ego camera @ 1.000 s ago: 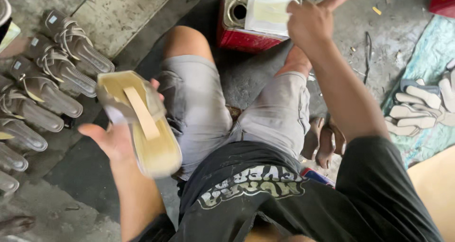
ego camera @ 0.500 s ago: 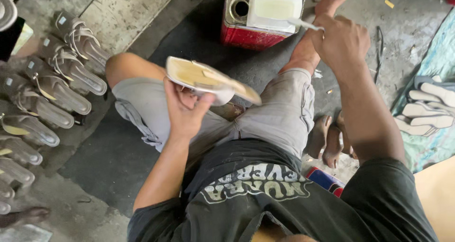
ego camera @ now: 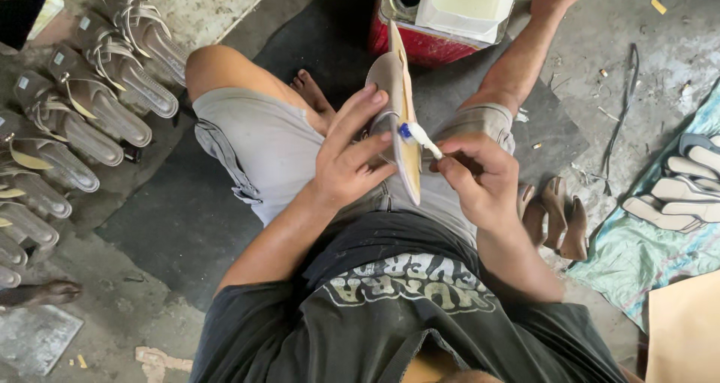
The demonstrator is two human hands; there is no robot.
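I sit on the floor with my knees apart. My left hand (ego camera: 349,154) grips a tan sandal (ego camera: 397,106) from the side and holds it on edge over my lap, sole face turned right. My right hand (ego camera: 480,175) pinches a small white brush with a blue collar (ego camera: 417,136), and its tip touches the sandal's inner face near the middle. Just beyond the sandal stands a red metal can (ego camera: 427,42) with a round hole and a white tub of pale glue (ego camera: 465,4) resting on top.
A row of several finished strappy sandals (ego camera: 82,106) lies on the floor at left. Brown sandal parts (ego camera: 555,218) sit by my right knee. Pale soles (ego camera: 682,188) rest on a teal cloth (ego camera: 622,255) at right. A dark mat (ego camera: 180,218) lies under me.
My left hand has brought the sandal from my left side to centre and turned it on edge. My right hand came back from the glue tub with the brush and now touches the sandal.
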